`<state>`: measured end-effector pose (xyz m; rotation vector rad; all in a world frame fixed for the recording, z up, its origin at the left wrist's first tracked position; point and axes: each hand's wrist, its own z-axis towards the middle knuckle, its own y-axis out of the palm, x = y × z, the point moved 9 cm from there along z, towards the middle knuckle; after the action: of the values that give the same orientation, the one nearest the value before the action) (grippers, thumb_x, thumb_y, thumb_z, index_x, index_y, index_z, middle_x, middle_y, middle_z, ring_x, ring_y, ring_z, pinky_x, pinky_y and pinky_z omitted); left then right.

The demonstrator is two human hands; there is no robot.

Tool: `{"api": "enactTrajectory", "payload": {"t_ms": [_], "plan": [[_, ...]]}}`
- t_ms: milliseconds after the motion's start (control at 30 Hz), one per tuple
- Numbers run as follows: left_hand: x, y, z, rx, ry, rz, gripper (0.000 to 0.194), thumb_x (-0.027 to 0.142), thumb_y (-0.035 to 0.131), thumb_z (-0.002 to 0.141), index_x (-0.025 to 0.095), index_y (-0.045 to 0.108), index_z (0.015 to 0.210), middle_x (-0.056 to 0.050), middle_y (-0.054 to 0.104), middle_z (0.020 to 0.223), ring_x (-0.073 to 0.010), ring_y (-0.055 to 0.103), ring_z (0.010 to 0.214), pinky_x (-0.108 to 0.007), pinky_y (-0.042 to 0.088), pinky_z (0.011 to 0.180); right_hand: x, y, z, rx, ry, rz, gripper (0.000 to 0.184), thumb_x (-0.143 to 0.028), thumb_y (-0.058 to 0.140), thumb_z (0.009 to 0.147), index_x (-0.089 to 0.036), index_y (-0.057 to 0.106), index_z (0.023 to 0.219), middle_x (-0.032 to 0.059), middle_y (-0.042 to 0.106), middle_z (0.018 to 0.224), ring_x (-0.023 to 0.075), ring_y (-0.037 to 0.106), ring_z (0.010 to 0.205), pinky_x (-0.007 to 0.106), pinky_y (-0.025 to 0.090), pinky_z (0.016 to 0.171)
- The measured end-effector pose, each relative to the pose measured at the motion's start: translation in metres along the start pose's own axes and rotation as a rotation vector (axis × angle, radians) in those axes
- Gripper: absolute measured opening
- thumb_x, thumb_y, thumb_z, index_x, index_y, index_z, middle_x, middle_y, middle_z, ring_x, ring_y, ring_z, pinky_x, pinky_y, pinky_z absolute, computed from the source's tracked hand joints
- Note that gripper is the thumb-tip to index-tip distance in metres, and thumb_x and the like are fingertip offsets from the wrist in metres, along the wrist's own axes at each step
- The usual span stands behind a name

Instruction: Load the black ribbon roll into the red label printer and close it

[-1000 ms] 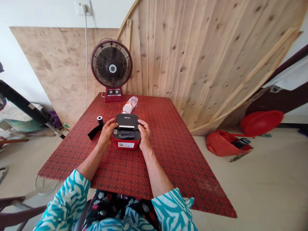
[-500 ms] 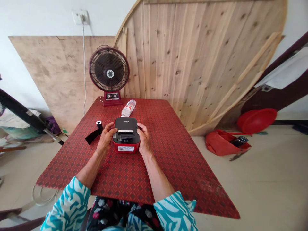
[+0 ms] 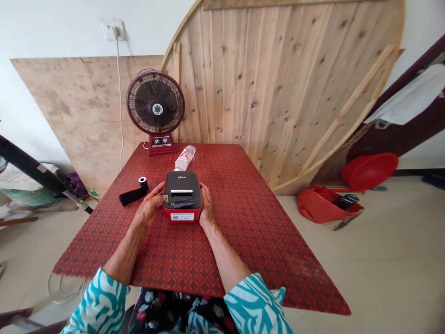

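A small red-bodied printer (image 3: 183,189) with a black lid sits on the table in front of me. A black strip pokes from the slot in its lid, and a white label is stuck on its near side. My left hand (image 3: 151,204) grips the printer's left side, its thumb on a light-coloured tab at the lid's edge. My right hand (image 3: 206,208) wraps round the right side, fingers along the wall and partly hidden. Left of my left hand stands a partly unrolled black paper roll (image 3: 143,183) with a white core.
A clear plastic bottle (image 3: 185,157) lies just behind the printer. At the back left of the patterned red table (image 3: 257,241) stands a fan (image 3: 156,109). A red bag (image 3: 320,205) and a red basin (image 3: 371,171) are on the floor at right.
The lid looks level and fitted onto the body now. My right fingers have come down from the lid's edge to the side; my left thumb has shifted down onto the tab.
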<state>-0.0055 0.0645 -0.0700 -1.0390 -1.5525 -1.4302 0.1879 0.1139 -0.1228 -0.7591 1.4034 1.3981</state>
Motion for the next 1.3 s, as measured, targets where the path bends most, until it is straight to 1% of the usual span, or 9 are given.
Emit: {"api": "enactTrajectory", "payload": {"t_ms": [200,333,567,733,867,1000,1100,1233,1300], "plan": [[0.001,0.001,0.001,0.052,-0.024,-0.029,0.067,0.018,0.073,0.056,0.016,0.064,0.122,-0.002,0.073,0.083,-0.0146,0.063,0.070,-0.023,0.046,0.063,0.000,0.002,0.001,-0.009,-0.018,0.001,0.044,-0.054,0.049,0.085,-0.024,0.062,0.115,0.0046,0.064,0.124,0.0215,0.053,0.120,0.042,0.035,0.107],[0.000,-0.001,0.002,0.092,-0.030,-0.022,0.069,0.017,0.071,0.053,0.016,0.063,0.122,-0.001,0.074,0.084,-0.0123,0.060,0.062,-0.022,0.045,0.059,0.002,0.002,0.001,-0.013,-0.017,0.018,0.043,-0.054,0.049,0.086,-0.025,0.062,0.116,0.0042,0.063,0.124,0.0213,0.054,0.119,0.042,0.035,0.107],[-0.002,-0.003,0.003,0.086,-0.024,-0.008,0.068,0.018,0.069,0.054,0.014,0.063,0.121,-0.002,0.073,0.081,-0.0129,0.060,0.062,-0.022,0.044,0.057,0.002,-0.001,-0.001,0.020,-0.021,0.021,0.044,-0.054,0.049,0.085,-0.026,0.061,0.116,0.0039,0.062,0.124,0.0206,0.052,0.120,0.042,0.034,0.108],[-0.003,-0.010,0.004,0.177,0.001,-0.007,0.067,0.017,0.070,0.052,0.019,0.062,0.118,-0.003,0.071,0.101,-0.0130,0.062,0.071,-0.021,0.044,0.059,0.002,0.001,-0.002,0.019,0.004,0.041,0.045,-0.055,0.049,0.084,-0.025,0.060,0.115,0.0039,0.062,0.123,0.0211,0.052,0.118,0.041,0.036,0.106],[-0.016,-0.005,0.006,0.087,-0.102,0.008,0.058,0.023,0.067,0.053,0.015,0.066,0.111,-0.003,0.071,0.084,-0.0133,0.059,0.061,-0.022,0.041,0.054,-0.004,0.001,-0.004,0.008,-0.015,0.017,0.045,-0.053,0.050,0.084,-0.024,0.060,0.116,0.0049,0.061,0.124,0.0215,0.052,0.119,0.040,0.036,0.106],[-0.017,-0.006,0.008,0.057,-0.105,0.046,0.057,0.024,0.066,0.054,0.014,0.066,0.110,-0.002,0.069,0.075,-0.0139,0.058,0.060,-0.022,0.039,0.054,-0.007,0.001,-0.004,0.000,-0.022,-0.011,0.045,-0.052,0.050,0.084,-0.024,0.060,0.117,0.0052,0.061,0.126,0.0214,0.051,0.120,0.039,0.036,0.106],[-0.015,-0.005,0.008,0.049,-0.104,0.048,0.058,0.023,0.067,0.054,0.013,0.066,0.111,-0.003,0.070,0.077,-0.0157,0.061,0.063,-0.023,0.040,0.055,-0.004,0.000,-0.003,0.000,-0.016,-0.013,0.044,-0.051,0.050,0.085,-0.024,0.060,0.117,0.0053,0.060,0.126,0.0212,0.051,0.120,0.039,0.035,0.106],[-0.011,-0.002,0.006,0.019,-0.087,0.061,0.061,0.024,0.067,0.055,0.013,0.065,0.116,-0.006,0.073,0.087,-0.0201,0.065,0.075,-0.025,0.044,0.062,-0.002,0.000,-0.001,0.004,-0.036,-0.012,0.044,-0.053,0.051,0.084,-0.025,0.062,0.116,0.0045,0.062,0.124,0.0212,0.052,0.119,0.039,0.036,0.105],[-0.003,-0.003,0.006,0.039,-0.034,0.103,0.062,0.024,0.069,0.056,0.014,0.064,0.117,-0.007,0.073,0.093,-0.0215,0.065,0.083,-0.026,0.045,0.068,0.001,0.001,0.000,-0.002,-0.032,0.005,0.045,-0.055,0.051,0.084,-0.026,0.061,0.117,0.0041,0.064,0.120,0.0212,0.053,0.118,0.039,0.039,0.103]]}}
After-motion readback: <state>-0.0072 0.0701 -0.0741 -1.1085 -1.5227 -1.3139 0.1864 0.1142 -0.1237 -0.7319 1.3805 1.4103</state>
